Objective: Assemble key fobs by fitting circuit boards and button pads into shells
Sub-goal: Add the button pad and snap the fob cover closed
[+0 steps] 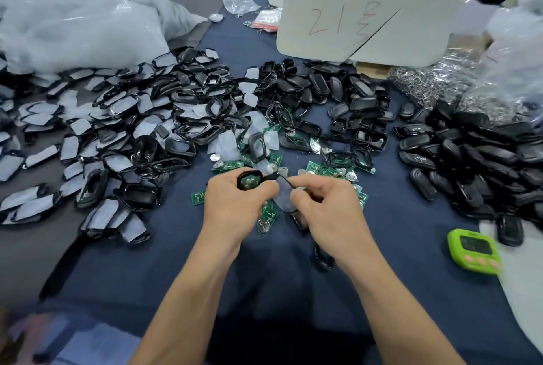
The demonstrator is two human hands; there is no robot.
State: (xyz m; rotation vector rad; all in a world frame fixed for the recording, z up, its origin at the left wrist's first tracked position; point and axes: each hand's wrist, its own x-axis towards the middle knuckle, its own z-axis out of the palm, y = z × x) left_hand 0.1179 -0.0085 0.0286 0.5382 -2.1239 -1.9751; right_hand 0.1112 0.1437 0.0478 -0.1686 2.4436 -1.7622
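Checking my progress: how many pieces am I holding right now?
2. A black shell with a green circuit board inside, gripped in the left hand; a black-rimmed piece with a grey face, pinched in the right hand just beside it. Fingers may hide others.

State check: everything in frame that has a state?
left hand, grips shell
shell, open, green board inside
right hand, pinches cover
cover, not yet closed on shell
green timer, on table, display unreadable
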